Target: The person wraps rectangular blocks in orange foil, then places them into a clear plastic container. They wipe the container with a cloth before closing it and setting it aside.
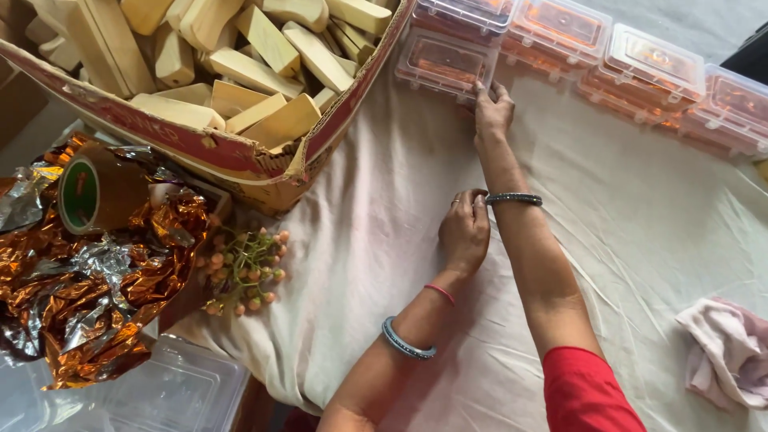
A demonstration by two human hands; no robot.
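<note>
My right hand (494, 108) reaches far forward, its fingertips pinching the near right corner of a clear lidded plastic box (444, 60) with orange contents. That box stands against a cardboard carton (240, 152). A dark bangle (514, 198) circles my right forearm. My left hand (464, 230) lies on the cream cloth (384, 240) with fingers curled; its fingertips are right beside that bangle and nothing shows inside it. My left wrist carries a grey bangle and a red thread.
The carton holds several pale wooden blocks (256, 72). A row of similar clear boxes (640, 56) runs along the far edge. At left lie crumpled copper foil (96, 288), a tape roll (92, 192), a sprig of small berries (244, 268) and empty clear containers (176, 392). A pink rag (724, 348) lies right.
</note>
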